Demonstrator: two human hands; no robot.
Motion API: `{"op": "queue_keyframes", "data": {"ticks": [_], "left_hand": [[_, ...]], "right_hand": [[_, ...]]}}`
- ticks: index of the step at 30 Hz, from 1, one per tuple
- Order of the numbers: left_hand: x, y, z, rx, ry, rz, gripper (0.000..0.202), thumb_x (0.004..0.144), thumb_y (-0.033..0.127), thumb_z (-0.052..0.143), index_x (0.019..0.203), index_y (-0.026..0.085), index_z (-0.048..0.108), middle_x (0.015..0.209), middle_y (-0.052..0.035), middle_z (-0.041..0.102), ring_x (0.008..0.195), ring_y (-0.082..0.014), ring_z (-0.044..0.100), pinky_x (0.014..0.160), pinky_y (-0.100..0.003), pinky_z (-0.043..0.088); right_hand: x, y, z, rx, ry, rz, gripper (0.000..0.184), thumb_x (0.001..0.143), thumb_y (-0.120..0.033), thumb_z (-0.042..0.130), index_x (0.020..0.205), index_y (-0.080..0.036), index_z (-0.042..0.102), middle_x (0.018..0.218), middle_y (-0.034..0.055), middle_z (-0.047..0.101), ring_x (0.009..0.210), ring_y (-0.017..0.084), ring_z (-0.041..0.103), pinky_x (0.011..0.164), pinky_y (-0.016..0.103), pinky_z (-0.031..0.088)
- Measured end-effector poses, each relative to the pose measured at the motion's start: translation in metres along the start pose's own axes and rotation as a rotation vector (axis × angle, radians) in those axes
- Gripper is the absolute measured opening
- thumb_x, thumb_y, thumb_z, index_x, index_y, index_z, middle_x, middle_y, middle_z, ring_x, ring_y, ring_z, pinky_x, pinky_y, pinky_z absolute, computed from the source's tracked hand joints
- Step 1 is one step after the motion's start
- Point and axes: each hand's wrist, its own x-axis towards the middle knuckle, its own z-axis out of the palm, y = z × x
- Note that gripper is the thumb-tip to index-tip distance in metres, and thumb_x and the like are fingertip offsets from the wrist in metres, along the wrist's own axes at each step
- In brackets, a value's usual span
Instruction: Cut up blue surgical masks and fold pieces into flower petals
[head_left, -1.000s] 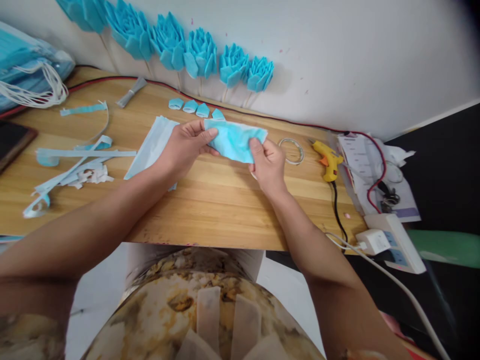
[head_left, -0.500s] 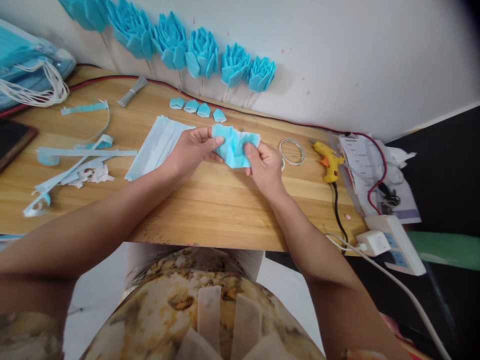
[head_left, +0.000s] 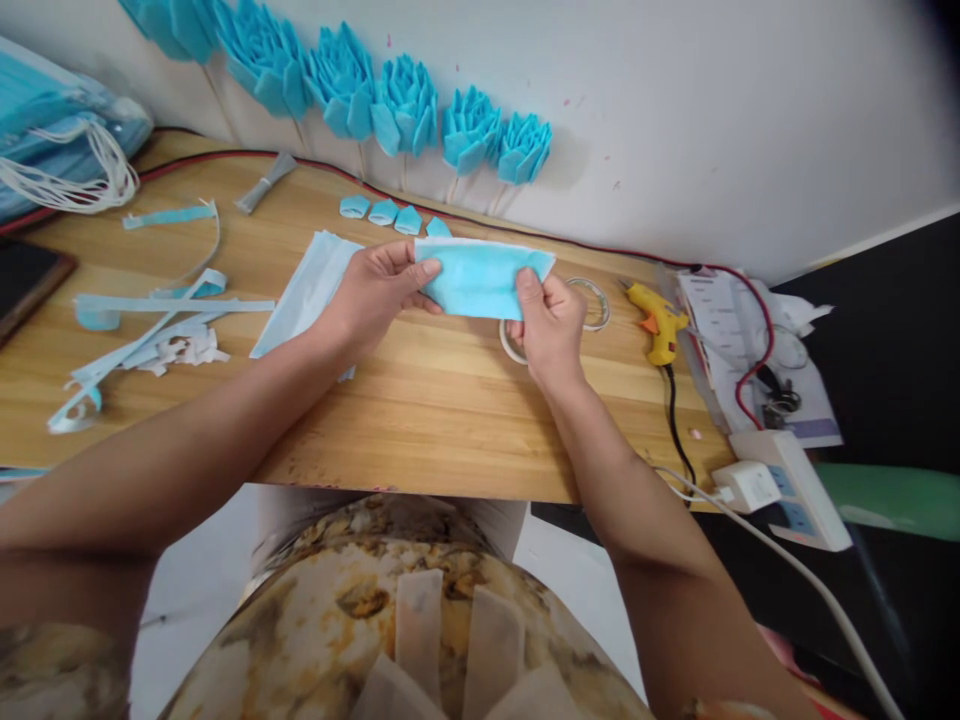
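Between left hand (head_left: 379,288) and right hand (head_left: 553,328), fabric (head_left: 478,281)

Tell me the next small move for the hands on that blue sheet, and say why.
Probably bring the right hand toward the left hand to start a fold in the blue sheet. It is spread nearly flat, with one end pinched in each hand, while the small blue pieces beyond it are much smaller and look folded.
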Motion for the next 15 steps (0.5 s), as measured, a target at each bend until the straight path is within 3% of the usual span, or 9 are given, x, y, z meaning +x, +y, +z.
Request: {"op": "queue_keyframes", "data": {"ticks": [4, 9, 15], "left_hand": [[0.0002, 0.0005, 0.0005, -0.009, -0.038, -0.030, 0.011, 0.085, 0.022, 0.080, 0.080, 0.016, 0.073, 0.080, -0.0019, 0.074, 0.069, -0.0121, 0.067, 0.063, -0.023, 0.060], [0.0004, 0.0011, -0.0004, 0.013, 0.025, 0.005, 0.014, 0.087, 0.023, 0.080, 0.078, 0.017, 0.071, 0.079, -0.0013, 0.072, 0.069, -0.0126, 0.068, 0.068, -0.028, 0.060], [-0.0004, -0.0002, -0.0004, 0.027, -0.032, -0.003, 0.012, 0.086, 0.025, 0.080, 0.081, 0.017, 0.073, 0.080, -0.0017, 0.074, 0.071, -0.0143, 0.069, 0.068, -0.029, 0.061]], "right_hand": [[-0.0019, -0.0007, 0.0014, -0.054, -0.138, -0.033, 0.057, 0.092, -0.074, 0.057, 0.066, -0.023, 0.054, 0.045, -0.0064, 0.047, 0.041, 0.009, 0.046, 0.044, 0.024, 0.034], [0.0018, 0.0025, -0.0031, -0.011, 0.012, -0.009, 0.057, 0.094, -0.074, 0.054, 0.068, -0.023, 0.054, 0.046, -0.0068, 0.043, 0.041, 0.009, 0.044, 0.041, 0.024, 0.031], [-0.0014, 0.0018, 0.0004, -0.053, -0.135, -0.062, 0.057, 0.094, -0.073, 0.055, 0.067, -0.023, 0.056, 0.045, -0.0060, 0.046, 0.042, 0.010, 0.046, 0.045, 0.024, 0.036]]}}
